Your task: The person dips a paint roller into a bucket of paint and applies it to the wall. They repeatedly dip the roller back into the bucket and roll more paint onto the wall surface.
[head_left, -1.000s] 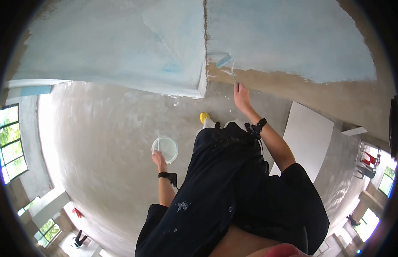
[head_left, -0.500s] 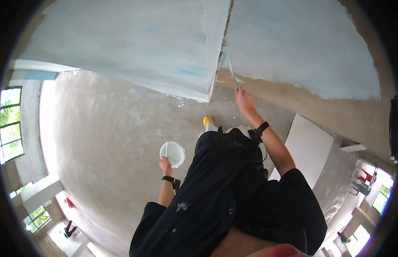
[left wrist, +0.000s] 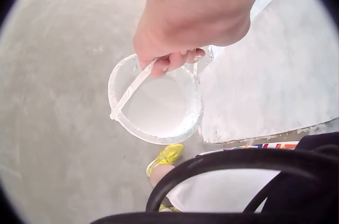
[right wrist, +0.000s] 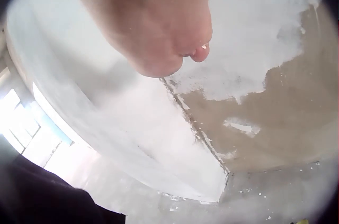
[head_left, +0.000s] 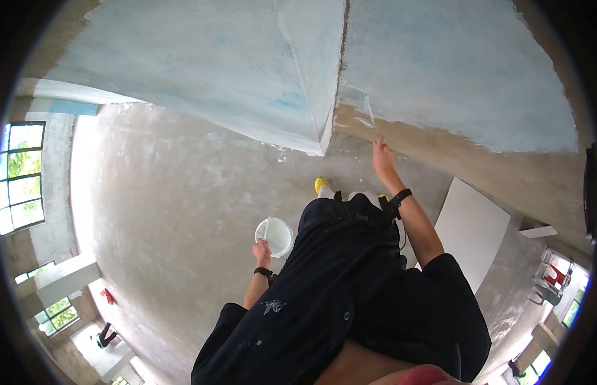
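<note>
My left hand (head_left: 262,252) grips the strap handle (left wrist: 132,87) of a white bucket (left wrist: 159,139), which hangs beside my body. Pale, whitish paint shows inside it in the left wrist view. Ahead, my right hand (head_left: 384,160) holds a paint roller (head_left: 370,114) by its handle, arm stretched toward the wall. Its pale head blends into the light blue painted wall (head_left: 452,70), just right of the corner and near the lower edge of the paint. In the right wrist view my right hand (right wrist: 153,28) has curled fingers and hides the roller.
A bare brown strip (head_left: 433,138) runs along the wall's bottom. The adjoining pale wall (head_left: 215,64) meets it at a rough corner (head_left: 341,64). A white board (head_left: 472,221) lies to the right. My yellow shoes (left wrist: 170,153) stand on the grey concrete floor (head_left: 157,192).
The roller went up beside the corner, then came down and to the right of it. The left hand and bucket shifted right in the head view, which itself moved a little.
</note>
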{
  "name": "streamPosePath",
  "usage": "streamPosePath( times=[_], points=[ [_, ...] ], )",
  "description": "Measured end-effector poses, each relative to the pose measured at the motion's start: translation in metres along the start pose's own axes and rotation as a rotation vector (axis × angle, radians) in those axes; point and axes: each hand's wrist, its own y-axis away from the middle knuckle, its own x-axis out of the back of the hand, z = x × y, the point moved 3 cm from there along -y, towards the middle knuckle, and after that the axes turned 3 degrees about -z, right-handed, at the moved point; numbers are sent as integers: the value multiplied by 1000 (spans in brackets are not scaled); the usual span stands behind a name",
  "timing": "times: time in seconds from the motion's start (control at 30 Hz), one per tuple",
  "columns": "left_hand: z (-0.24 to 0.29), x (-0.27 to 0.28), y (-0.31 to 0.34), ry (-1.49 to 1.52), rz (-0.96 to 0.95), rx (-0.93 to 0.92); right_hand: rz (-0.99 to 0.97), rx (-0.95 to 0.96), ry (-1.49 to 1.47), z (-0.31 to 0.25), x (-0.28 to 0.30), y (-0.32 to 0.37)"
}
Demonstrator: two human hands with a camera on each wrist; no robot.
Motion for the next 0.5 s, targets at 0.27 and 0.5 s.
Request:
streamPosePath(
  times=[0.27, 0.5],
  points=[
    [-9, 4, -12, -30, -65, 10, 290, -134, -456, -5, 23, 9],
    [-13, 8, -21, -44, -130, 15, -11, -507, -1652, -65, 107, 0]
  ],
)
